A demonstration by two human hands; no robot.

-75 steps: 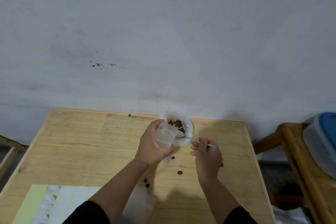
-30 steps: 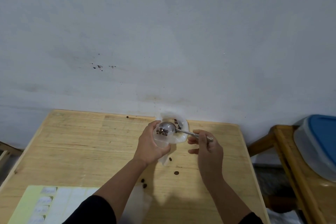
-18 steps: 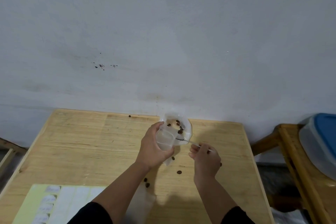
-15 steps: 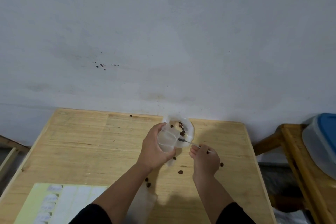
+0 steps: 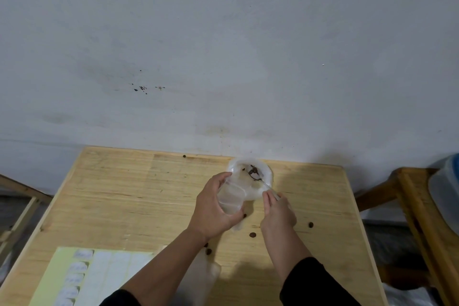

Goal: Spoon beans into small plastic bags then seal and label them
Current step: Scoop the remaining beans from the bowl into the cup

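- My left hand (image 5: pixel 213 208) grips a clear small bag (image 5: pixel 229 200) at centre frame; my right hand (image 5: pixel 278 208) pinches the spoon (image 5: pixel 255 177).
- Loose beans (image 5: pixel 252 234) scattered on the table (image 5: pixel 119 194); label sheet (image 5: pixel 82 278) lower left.
- Spoon bowl sits in the white bowl (image 5: pixel 267 174) among a few beans.

Dim, flat indoor light, slightly cool, with no hard glare. Soft shadows fall on the table (image 5: pixel 124 194) just beyond and right of the fingers of the right hand (image 5: pixel 278 211), and beneath both forearms nearer the camera (so the light seems to come from above and behind). The label sheet (image 5: pixel 82 278) is washed out and unreadable. Wide-angle distortion bends the table edges; overall sharpness is soft.
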